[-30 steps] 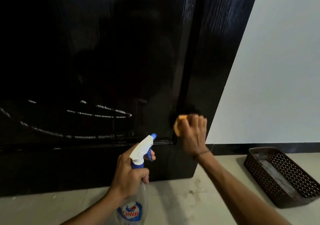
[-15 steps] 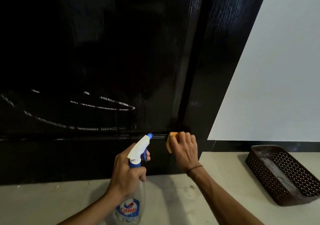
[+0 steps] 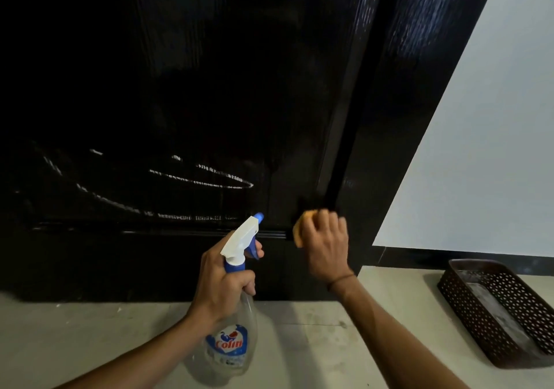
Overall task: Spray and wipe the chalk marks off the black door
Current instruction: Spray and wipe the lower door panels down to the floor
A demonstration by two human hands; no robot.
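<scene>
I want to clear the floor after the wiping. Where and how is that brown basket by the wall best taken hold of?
Grip the basket by its long rim, coming down from above. It lies flat on the floor with its open top up and nothing over it. The perforated walls flare outward, so fingers can hook over the rim. Its right end runs out of view, so take the side nearer the door.

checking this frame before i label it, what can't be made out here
Head view only:
- Orange cloth: mostly hidden under the right hand; its size and shape are unclear.
- Spray bottle: neck covered by the left hand; the liquid level is unreadable.
- Black door: top and left side cut off.
- Basket: cut off at the right edge; its contents are unclear.
</scene>
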